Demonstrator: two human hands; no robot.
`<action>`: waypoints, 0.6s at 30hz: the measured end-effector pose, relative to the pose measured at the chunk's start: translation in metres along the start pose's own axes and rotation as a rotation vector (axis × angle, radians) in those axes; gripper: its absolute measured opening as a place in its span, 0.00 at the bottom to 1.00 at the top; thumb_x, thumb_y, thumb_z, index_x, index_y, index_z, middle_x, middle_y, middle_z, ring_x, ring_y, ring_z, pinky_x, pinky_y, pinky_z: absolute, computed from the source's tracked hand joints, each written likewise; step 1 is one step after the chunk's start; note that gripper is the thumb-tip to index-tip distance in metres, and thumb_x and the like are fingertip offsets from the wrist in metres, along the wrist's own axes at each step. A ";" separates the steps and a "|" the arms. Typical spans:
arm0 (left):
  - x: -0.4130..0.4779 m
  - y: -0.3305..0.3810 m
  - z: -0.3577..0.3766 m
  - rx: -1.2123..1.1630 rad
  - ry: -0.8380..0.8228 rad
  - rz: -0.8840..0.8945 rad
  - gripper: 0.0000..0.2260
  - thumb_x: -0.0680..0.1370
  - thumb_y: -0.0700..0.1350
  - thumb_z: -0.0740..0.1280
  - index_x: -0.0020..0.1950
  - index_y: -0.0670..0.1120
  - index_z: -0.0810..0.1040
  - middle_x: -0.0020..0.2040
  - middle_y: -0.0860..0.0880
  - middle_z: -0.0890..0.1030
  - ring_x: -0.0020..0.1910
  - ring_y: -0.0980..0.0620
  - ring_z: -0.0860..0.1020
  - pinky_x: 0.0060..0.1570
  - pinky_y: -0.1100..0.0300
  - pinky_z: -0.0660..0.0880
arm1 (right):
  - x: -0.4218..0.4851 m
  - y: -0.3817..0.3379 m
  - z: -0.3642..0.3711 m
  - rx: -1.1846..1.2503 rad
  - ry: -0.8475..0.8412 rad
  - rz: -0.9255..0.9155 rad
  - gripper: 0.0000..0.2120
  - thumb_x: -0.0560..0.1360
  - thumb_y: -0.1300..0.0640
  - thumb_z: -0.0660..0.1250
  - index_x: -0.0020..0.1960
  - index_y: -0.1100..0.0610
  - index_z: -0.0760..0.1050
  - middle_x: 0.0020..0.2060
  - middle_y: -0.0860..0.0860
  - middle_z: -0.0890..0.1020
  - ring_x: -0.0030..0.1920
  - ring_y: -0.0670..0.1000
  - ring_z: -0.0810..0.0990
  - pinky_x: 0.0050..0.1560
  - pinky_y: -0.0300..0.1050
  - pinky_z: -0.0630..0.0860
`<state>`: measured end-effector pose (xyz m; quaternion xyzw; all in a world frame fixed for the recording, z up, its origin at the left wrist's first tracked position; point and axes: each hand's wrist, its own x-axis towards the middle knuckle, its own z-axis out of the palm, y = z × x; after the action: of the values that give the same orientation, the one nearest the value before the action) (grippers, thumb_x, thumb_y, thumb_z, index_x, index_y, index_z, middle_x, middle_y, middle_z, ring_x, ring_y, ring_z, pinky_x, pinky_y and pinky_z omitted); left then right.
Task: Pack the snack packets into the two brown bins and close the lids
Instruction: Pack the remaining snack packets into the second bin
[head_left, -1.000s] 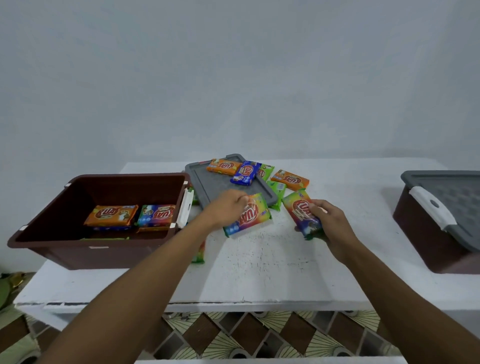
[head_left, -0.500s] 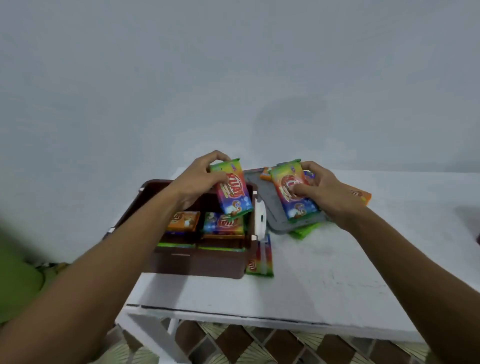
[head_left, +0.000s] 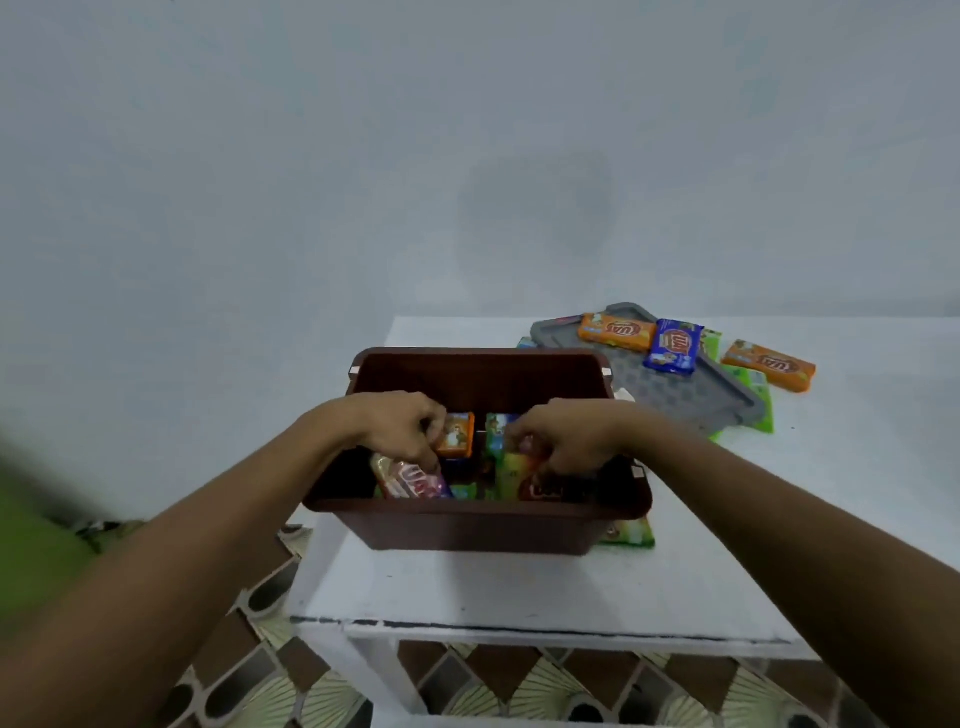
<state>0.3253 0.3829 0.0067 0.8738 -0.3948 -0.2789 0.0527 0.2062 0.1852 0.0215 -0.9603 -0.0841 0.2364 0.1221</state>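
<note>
Both hands down in the open brown bin (head_left: 483, 525): left hand (head_left: 397, 426) pinching a rainbow packet (head_left: 410, 480), right hand (head_left: 566, 439) gripping another (head_left: 524, 480). Logo lettering blurred, unreadable. On the grey lid (head_left: 675, 395): one orange packet (head_left: 615, 330), one blue packet (head_left: 672, 345); second orange one (head_left: 769, 364) just beside.

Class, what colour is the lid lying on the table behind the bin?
Grey, seen in the head view: the lid.

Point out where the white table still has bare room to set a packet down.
Bare: the table between the brown bin and the front edge, and right of the bin. Crowded: the back around the grey lid, with orange packet and blue packet.
</note>
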 end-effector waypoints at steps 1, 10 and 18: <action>0.001 0.002 0.001 0.091 -0.018 -0.003 0.12 0.70 0.49 0.75 0.43 0.48 0.73 0.40 0.50 0.78 0.37 0.49 0.78 0.35 0.58 0.73 | 0.003 -0.001 0.003 -0.029 -0.025 0.014 0.19 0.77 0.58 0.66 0.67 0.52 0.72 0.59 0.53 0.78 0.55 0.54 0.77 0.57 0.51 0.75; -0.002 0.009 0.003 0.604 -0.057 -0.003 0.19 0.75 0.63 0.65 0.58 0.53 0.78 0.52 0.48 0.75 0.47 0.48 0.78 0.45 0.55 0.76 | 0.007 0.001 0.021 -0.245 0.051 0.114 0.19 0.79 0.51 0.64 0.69 0.45 0.71 0.63 0.53 0.74 0.58 0.54 0.75 0.54 0.48 0.73; -0.002 -0.009 0.013 0.478 -0.137 0.171 0.20 0.79 0.43 0.66 0.69 0.56 0.72 0.65 0.51 0.75 0.62 0.48 0.73 0.61 0.51 0.72 | 0.009 0.001 0.019 -0.272 -0.064 0.025 0.17 0.78 0.53 0.65 0.66 0.46 0.74 0.63 0.48 0.75 0.61 0.51 0.74 0.60 0.49 0.74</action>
<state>0.3230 0.3921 -0.0063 0.8041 -0.5243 -0.2307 -0.1589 0.2054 0.1896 0.0009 -0.9610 -0.1072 0.2546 -0.0149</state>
